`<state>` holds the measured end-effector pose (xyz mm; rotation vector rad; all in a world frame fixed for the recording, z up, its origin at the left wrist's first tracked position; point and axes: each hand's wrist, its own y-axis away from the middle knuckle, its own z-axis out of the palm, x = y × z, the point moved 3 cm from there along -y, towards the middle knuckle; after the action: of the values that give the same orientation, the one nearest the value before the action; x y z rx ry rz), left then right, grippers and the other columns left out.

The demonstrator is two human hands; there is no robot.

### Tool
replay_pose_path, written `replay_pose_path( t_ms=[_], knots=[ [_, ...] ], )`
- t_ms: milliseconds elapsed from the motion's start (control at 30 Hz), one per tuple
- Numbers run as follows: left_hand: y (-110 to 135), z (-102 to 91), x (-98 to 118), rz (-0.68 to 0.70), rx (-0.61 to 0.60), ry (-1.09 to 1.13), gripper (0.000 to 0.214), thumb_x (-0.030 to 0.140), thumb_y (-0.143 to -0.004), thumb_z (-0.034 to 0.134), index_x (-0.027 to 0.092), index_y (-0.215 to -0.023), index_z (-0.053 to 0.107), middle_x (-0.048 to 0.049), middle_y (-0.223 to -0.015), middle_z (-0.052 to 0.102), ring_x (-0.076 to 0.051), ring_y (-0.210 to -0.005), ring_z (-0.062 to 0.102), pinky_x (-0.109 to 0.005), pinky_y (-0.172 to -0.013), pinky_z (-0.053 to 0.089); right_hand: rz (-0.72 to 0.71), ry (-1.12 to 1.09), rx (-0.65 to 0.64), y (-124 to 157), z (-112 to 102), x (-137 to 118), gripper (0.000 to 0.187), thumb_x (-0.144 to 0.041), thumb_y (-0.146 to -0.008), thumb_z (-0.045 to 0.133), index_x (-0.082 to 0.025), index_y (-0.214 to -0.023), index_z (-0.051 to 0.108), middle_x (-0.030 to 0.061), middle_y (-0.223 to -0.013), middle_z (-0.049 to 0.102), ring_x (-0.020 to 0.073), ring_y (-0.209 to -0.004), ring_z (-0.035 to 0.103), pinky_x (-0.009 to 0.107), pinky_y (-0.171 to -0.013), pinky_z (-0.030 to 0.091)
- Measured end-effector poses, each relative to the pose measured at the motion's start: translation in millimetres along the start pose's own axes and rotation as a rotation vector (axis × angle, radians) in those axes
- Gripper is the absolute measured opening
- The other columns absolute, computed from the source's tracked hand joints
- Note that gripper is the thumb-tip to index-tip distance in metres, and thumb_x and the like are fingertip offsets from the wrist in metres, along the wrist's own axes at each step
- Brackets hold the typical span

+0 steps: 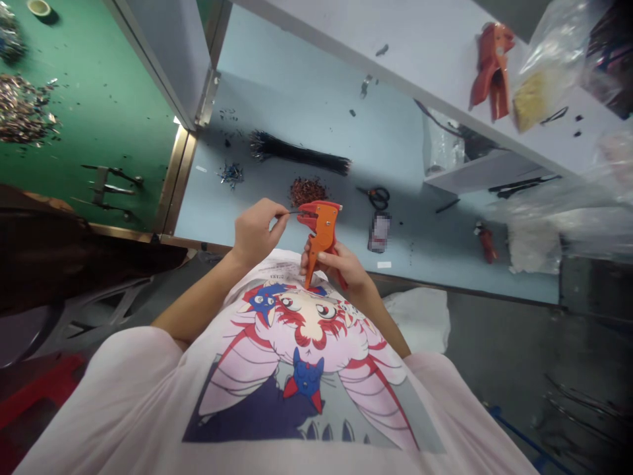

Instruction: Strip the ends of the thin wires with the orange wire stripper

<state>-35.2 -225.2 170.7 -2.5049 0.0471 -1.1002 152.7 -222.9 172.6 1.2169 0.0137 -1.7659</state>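
Observation:
My left hand (257,231) pinches a thin black wire (293,212) between thumb and finger. The wire's end reaches to the red jaws of an orange and red wire stripper (325,224); whether the jaws grip it, I cannot tell. Wrapped around the stripper's handles is my right hand (346,265), holding the tool in front of my shirt at the table's near edge. Just beyond the jaws lies a heap of small copper-coloured pieces (306,190). A bundle of black wires (301,153) rests farther back on the light blue table (277,79).
Right of the stripper are black-handled scissors (378,196) and a phone-like, blurred object (379,232). Small silvery bits (231,174) lie to the left. Another red stripper (494,69) sits on the white shelf (425,72). A divider (163,53) separates a green table (113,125).

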Motion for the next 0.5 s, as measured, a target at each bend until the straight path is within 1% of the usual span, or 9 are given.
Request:
replay_pose_path(
  t_ms=[267,500],
  knots=[
    [-1.3,0.5,4.5,0.032,-0.052,-0.010,0.014,0.024,-0.088,0.049,0.019,-0.083,0.061,-0.0025,-0.079,0.066,-0.012,-0.071,0.056,-0.026,-0.068,0.042,0.009,0.006,-0.005,-1.6,0.8,1.5,0.030,-0.034,-0.078,0.066,-0.014,-0.098,0.055,0.0046,-0.080,0.062,0.0170,-0.068,0.064,0.034,-0.064,0.055],
    [-1.0,1.2,3.3,0.046,-0.035,-0.003,0.014,0.023,-0.088,0.050,0.018,-0.084,0.062,-0.0026,-0.078,0.066,-0.012,-0.071,0.056,-0.025,-0.067,0.043,0.025,0.027,0.007,-2.7,1.3,2.2,0.030,-0.037,-0.079,0.065,-0.013,-0.095,0.055,0.0040,-0.076,0.062,0.0160,-0.064,0.063,0.031,-0.061,0.054]
  ],
)
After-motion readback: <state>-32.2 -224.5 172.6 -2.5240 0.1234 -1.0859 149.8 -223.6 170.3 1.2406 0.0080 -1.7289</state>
